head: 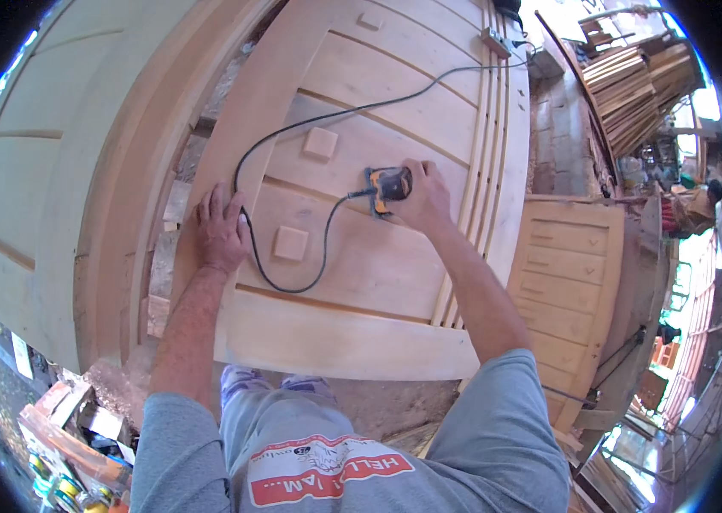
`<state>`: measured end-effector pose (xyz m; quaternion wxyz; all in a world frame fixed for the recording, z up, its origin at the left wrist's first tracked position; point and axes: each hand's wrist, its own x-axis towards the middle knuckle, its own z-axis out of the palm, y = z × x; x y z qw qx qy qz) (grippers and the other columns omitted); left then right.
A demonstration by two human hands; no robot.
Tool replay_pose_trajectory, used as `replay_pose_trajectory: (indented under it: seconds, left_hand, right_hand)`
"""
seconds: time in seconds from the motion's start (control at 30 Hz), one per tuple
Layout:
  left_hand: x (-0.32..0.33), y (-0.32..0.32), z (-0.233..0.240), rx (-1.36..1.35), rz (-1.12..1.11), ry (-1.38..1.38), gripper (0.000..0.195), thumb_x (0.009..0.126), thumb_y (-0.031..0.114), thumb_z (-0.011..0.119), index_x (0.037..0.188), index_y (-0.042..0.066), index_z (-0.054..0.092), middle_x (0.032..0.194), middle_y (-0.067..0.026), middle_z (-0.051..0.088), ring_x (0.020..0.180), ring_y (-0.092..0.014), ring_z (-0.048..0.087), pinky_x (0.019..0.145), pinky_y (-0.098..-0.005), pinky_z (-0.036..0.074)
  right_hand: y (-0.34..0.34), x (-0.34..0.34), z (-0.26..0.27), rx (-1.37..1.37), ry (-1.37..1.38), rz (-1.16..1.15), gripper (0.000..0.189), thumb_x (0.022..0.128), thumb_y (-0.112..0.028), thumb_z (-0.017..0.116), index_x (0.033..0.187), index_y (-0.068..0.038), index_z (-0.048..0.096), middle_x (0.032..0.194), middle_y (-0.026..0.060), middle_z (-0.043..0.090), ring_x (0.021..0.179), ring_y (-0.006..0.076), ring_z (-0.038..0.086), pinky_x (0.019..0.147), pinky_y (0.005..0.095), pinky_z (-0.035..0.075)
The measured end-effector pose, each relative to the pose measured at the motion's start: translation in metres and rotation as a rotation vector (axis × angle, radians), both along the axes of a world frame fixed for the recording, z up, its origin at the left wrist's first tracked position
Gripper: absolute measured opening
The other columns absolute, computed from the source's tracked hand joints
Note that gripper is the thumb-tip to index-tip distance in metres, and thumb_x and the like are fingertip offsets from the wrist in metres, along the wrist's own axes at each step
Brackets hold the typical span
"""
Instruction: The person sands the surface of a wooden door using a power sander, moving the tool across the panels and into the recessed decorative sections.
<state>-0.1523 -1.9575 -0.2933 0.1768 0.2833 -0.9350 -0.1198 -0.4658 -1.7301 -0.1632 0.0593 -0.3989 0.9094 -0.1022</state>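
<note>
Before me lies a pale wooden panel door (pixel 348 346) with recessed panels, raised square blocks and a strip of vertical grooves on its right. My right hand (pixel 424 195) grips an orange and black electric sander (pixel 388 187), whose base is against a middle panel. The palm of my left hand (pixel 222 229) rests on the door's left stile, fingers spread, beside the dark power cord (pixel 290 290). From the sander the cord loops past that hand, then runs up across the door. One square block (pixel 290 243) sits below the sander's level, another block (pixel 320 143) above it.
A power socket block (pixel 495 43) lies at the door's upper right. Another panelled door (pixel 21 186) and a thick wooden frame (pixel 124 192) stand at left. To the right are a smaller door (pixel 563 282) and stacked wooden strips (pixel 630 83). Cluttered boxes (pixel 72 442) sit lower left.
</note>
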Motion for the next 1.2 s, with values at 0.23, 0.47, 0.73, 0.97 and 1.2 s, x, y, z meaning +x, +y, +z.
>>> replay_pose_trajectory:
  seconds: [0.23,0.47,0.73,0.97,1.2]
  left_hand:
    - [-0.003,0.000,0.008,-0.007,-0.017,-0.012,0.051,0.093,0.018,0.058,0.144,0.012,0.056,0.157,-0.0214,0.043,0.143,-0.043,0.039,0.119,-0.0571,0.033]
    - [-0.004,0.002,-0.002,0.031,-0.009,0.012,0.051,0.092,0.019,0.059,0.142,0.012,0.056,0.157,-0.0212,0.043,0.143,-0.044,0.039,0.119,-0.0576,0.033]
    - [-0.003,0.005,0.006,0.035,0.006,0.004,0.053,0.091,0.022,0.060,0.143,0.014,0.056,0.158,-0.0195,0.043,0.142,-0.041,0.040,0.119,-0.0586,0.033]
    - [-0.003,0.002,-0.001,0.039,0.007,0.022,0.052,0.092,0.023,0.060,0.143,0.015,0.056,0.158,-0.0191,0.043,0.143,-0.041,0.039,0.118,-0.0585,0.032]
    - [-0.003,0.006,-0.004,0.041,0.032,0.021,0.053,0.090,0.024,0.061,0.143,0.016,0.057,0.158,-0.0194,0.043,0.143,-0.041,0.039,0.118,-0.0603,0.031]
  right_hand:
    - [-0.031,-0.053,-0.001,0.029,0.051,-0.105,0.074,0.066,-0.037,0.088,0.132,-0.015,0.061,0.123,0.0163,0.061,0.113,0.0403,0.064,0.095,0.0496,0.056]
    - [0.017,-0.054,-0.008,0.055,0.091,-0.115,0.071,0.064,-0.032,0.088,0.127,-0.013,0.061,0.119,0.0158,0.061,0.114,0.0356,0.064,0.099,0.0463,0.054]
    - [-0.017,-0.033,-0.002,0.006,0.045,-0.072,0.074,0.063,-0.029,0.090,0.129,-0.014,0.060,0.121,0.0170,0.061,0.112,0.0368,0.064,0.096,0.0482,0.055]
    - [-0.007,-0.075,0.000,0.057,0.074,-0.194,0.074,0.065,-0.033,0.089,0.129,-0.013,0.059,0.121,0.0181,0.060,0.111,0.0372,0.065,0.095,0.0470,0.056]
    - [0.051,-0.037,-0.005,0.030,0.055,-0.136,0.072,0.062,-0.027,0.091,0.126,-0.012,0.061,0.119,0.0154,0.060,0.109,0.0352,0.065,0.094,0.0462,0.056]
